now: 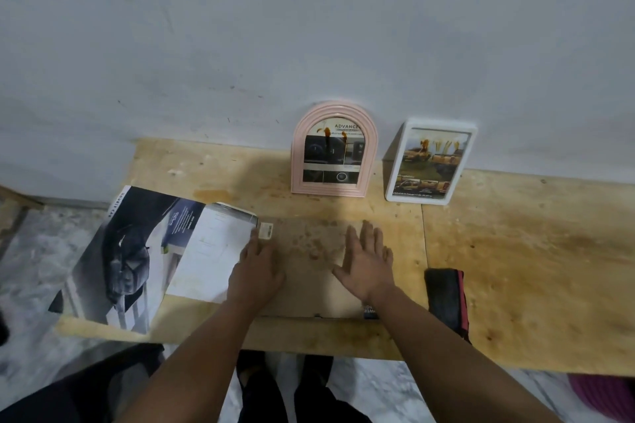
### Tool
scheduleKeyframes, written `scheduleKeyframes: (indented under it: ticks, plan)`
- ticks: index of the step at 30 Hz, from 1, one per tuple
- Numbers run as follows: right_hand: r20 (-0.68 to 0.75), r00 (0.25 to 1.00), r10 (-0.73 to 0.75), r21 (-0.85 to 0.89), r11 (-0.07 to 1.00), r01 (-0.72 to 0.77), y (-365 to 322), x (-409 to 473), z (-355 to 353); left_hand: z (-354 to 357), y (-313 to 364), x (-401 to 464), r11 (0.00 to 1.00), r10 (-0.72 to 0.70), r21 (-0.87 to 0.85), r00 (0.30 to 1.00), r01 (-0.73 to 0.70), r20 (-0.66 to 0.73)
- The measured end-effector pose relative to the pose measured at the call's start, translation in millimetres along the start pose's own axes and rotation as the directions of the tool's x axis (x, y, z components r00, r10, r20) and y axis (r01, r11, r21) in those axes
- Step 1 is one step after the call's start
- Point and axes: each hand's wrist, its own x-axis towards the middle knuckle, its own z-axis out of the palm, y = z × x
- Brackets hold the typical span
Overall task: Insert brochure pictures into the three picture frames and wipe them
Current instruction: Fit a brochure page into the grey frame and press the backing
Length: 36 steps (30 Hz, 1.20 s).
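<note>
A third picture frame lies face down in front of me, showing its brown backing board (309,271) with a small white label at its far left corner. My left hand (256,268) rests flat on the board's left edge. My right hand (366,261) lies flat on its right part, fingers spread. A pink arched frame (332,151) with a brochure picture leans on the wall. To its right a white rectangular frame (431,161), also holding a picture, leans there too. Both show brownish smears. An open car brochure (151,251) lies to the left.
The wooden table (515,268) stands against a grey wall. A dark cloth with a red edge (445,299) lies right of the face-down frame near the front edge. The brochure overhangs the table's left end. A purple object (604,395) sits on the floor at lower right.
</note>
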Motion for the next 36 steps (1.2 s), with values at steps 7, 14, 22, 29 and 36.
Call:
scheduleKeyframes:
  ticks: [7,14,22,29,36]
  plan:
    - [0.183,0.983,0.020,-0.068,0.998,-0.007,-7.2,10.6,-0.5,-5.1,3.1,16.9,0.987,-0.062,-0.146,0.998,0.064,0.014]
    - [0.107,0.994,-0.034,-0.311,0.948,0.066,-33.4,22.0,-20.8,0.0,10.9,33.0,0.944,0.136,0.290,0.986,-0.159,0.098]
    - [0.258,0.964,-0.062,-0.203,0.972,0.117,-34.1,30.3,-4.9,10.1,5.4,40.2,0.895,0.195,0.359,0.957,-0.263,0.214]
    - [0.287,0.955,-0.078,-0.170,0.977,0.131,-27.5,35.1,7.7,15.3,2.5,43.1,0.886,0.188,0.368,0.943,-0.283,0.275]
    - [0.263,0.958,-0.112,-0.132,0.980,0.150,-20.3,37.8,17.6,31.0,-9.5,44.4,0.893,0.225,0.328,0.937,-0.308,0.267]
